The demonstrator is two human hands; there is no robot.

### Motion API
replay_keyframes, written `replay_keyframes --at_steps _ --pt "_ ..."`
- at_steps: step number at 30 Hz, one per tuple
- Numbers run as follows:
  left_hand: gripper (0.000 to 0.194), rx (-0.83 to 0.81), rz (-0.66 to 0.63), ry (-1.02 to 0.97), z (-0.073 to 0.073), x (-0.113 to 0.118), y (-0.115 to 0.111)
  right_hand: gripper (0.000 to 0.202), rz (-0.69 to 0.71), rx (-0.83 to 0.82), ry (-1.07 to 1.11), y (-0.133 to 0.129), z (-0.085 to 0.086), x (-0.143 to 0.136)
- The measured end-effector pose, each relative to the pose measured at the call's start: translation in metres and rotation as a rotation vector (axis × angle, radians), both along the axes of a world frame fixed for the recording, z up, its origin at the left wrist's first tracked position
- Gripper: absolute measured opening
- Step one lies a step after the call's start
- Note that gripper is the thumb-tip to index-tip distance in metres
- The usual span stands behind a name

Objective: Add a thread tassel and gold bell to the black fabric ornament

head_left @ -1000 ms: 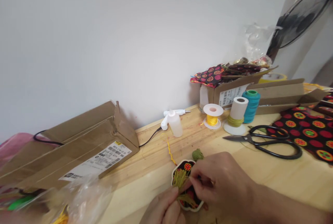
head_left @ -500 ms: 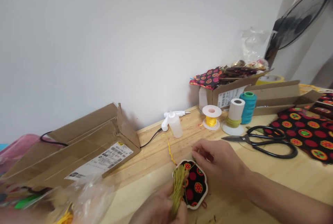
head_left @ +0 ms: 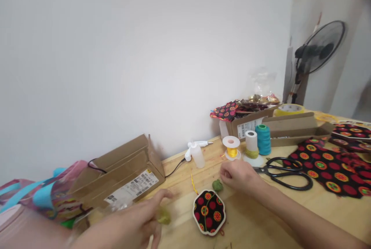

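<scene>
My left hand [head_left: 136, 220] is left of the fabric-covered piece, blurred, with its fingers apart. A blurred olive-green bundle [head_left: 164, 216] shows just beyond its fingers; whether they touch is unclear. My right hand [head_left: 238, 175] is closed above the table, fingertips curled in, and what they hold is hidden. Close to its fingertips lies a small dark green clump [head_left: 217, 185]. The scalloped, pale-edged piece [head_left: 209, 214] lies flat, covered in black fabric with red and orange rounds. A thin green thread crosses it, and a yellow braided cord [head_left: 193, 183] extends from its top.
Black-handled scissors [head_left: 285, 171] lie right, beside patterned fabric [head_left: 333, 168]. Behind stand a yellow thread spool [head_left: 232, 152], an olive spool [head_left: 251, 148], a teal cone [head_left: 263, 140] and a white bottle [head_left: 197, 156]. A cardboard box [head_left: 124, 175] stands left.
My left hand has moved left off the patterned piece, and its fingers have spread from around the olive thread bundle. The patterned piece is now uncovered. The view has shifted.
</scene>
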State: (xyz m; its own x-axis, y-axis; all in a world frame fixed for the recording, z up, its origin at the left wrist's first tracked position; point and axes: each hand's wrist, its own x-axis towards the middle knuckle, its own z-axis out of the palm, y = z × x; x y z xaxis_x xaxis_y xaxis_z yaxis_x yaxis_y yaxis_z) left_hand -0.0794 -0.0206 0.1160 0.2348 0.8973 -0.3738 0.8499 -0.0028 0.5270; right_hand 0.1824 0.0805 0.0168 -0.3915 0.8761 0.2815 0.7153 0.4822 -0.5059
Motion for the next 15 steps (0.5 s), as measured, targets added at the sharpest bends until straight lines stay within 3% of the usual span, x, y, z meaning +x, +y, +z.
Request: replay_keyframes --at_steps 4,9,12,15 --pt "0.056 -0.09 -0.071 0.209 0.029 0.024 0.003 0.017 0.095 -0.039 0.001 -0.004 0.008 0.013" --pt "0.058 -0.114 -0.206 0.323 0.061 0.071 0.012 0.033 0.295 -0.098 0.182 -0.033 0.048 0.002" --pt "0.049 -0.077 -0.28 0.271 0.068 0.093 0.015 0.032 0.624 -0.365 0.524 -0.051 0.064 -0.015" --pt "0.04 0.019 -0.248 0.185 0.07 0.102 0.015 0.022 0.636 -0.547 0.702 -0.059 0.062 -0.023"
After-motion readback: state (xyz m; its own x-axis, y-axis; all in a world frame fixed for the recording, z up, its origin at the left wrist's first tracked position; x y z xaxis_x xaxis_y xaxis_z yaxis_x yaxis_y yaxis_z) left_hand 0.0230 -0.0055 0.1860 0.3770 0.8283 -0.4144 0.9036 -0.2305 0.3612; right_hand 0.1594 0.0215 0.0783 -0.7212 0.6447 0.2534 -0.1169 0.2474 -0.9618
